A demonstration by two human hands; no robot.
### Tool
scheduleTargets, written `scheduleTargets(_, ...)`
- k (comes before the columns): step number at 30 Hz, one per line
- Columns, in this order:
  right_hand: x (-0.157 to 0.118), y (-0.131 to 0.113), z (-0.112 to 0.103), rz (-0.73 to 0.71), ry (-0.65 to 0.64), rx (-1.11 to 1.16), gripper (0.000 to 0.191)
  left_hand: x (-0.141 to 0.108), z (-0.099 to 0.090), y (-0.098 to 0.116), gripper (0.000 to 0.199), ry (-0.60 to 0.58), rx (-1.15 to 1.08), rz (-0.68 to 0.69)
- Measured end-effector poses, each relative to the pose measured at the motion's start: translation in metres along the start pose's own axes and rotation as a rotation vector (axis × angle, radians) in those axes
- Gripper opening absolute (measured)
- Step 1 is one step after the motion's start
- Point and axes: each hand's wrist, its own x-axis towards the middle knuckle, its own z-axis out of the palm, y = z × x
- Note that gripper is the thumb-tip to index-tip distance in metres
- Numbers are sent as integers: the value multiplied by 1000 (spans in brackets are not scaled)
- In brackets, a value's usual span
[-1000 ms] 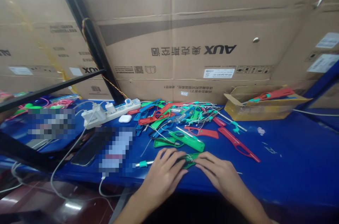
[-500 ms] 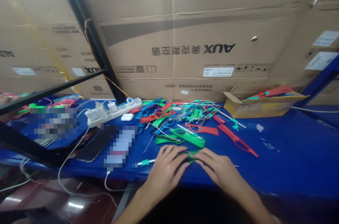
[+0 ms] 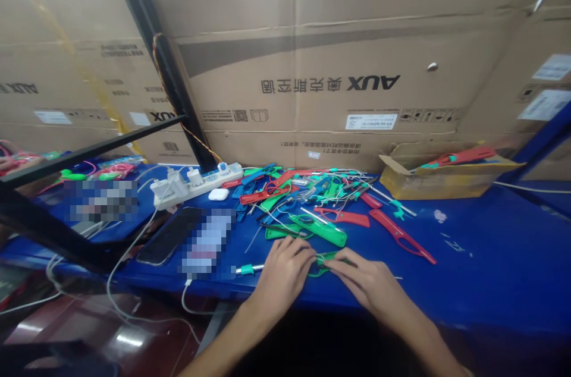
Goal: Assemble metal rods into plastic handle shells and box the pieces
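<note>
Stacked AUX cartons (image 3: 312,68) stand behind a blue tabletop (image 3: 491,246), where a small green plastic piece (image 3: 329,258) is held between two hands.

In the head view, the small green plastic piece, looped with thin wire (image 3: 320,260), is held near the front edge of the tabletop. Its left end is covered by the curled, closed fingers of the left hand (image 3: 283,279); its right end is pinched by the fingertips of the right hand (image 3: 363,279). A teal-handled tool (image 3: 250,269) lies just beside the left hand. Beyond the hands, red and green plastic pieces (image 3: 319,230) are heaped toward the back edge, with a power strip (image 3: 198,187) to the left and a yellow cardboard tray (image 3: 428,184) to the right.
</note>
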Motion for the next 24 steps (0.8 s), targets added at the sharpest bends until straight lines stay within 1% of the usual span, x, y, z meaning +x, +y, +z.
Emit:
scheduleTargets(4,1,0,-1,4,-2,8,31,-2,1,-1,18,51,67,58)
scheduleTargets(7,2,-1,-2,-2,-1,15,32,2,0,-1,15,50,159,127)
scheduleTargets(13,5,-5,-5,22,-27,-16,29,13,-8,-3,10,-92,383,350)
scheduleTargets(16,5,-6,-4,37,-32,-38,27,15,-11,-5,9,-122,474,445)
scheduleTargets(18,5,-5,-3,25,-28,-53,28,17,-12,-5,10,-128,494,485)
scheduleTargets(20,5,-5,-3,10,-24,-59,28,19,-11,-5,12,-131,469,474)
scheduleTargets(24,7,-7,-4,-2,-28,-99,27,24,-10,-7,13,-148,292,318)
